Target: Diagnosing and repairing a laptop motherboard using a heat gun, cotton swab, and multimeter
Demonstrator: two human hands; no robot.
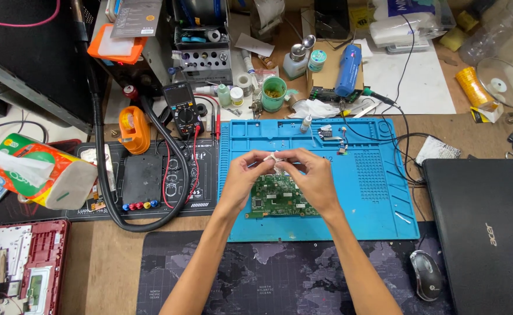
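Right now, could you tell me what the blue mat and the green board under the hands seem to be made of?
Blue mat: probably silicone rubber, with a matte finish and moulded compartments and ridges. Green board: a printed circuit board, likely fibreglass laminate with a glossy green coating and small soldered parts on top.

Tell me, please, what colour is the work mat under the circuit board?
Blue mat, clearest in the head view.
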